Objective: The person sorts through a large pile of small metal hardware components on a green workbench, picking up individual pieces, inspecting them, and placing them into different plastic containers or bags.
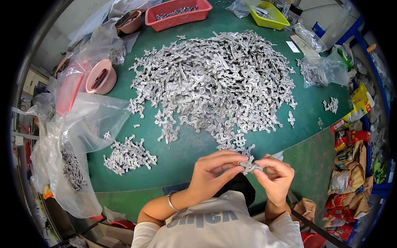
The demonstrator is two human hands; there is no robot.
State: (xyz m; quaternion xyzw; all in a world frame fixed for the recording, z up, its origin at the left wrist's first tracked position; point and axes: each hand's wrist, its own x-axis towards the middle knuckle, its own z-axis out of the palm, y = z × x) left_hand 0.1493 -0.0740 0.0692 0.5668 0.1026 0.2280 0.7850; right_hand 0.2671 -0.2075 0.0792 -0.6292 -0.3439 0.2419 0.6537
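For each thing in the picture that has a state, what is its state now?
Left hand: fingers pinched on small metal part.
Right hand: fingers pinched on the same part.
Big pile: loose, heaped on green table.
Small pile: separate, at the left.
Red basket: holds some parts.
Yellow tray: open.
Clear bag: open, partly filled.
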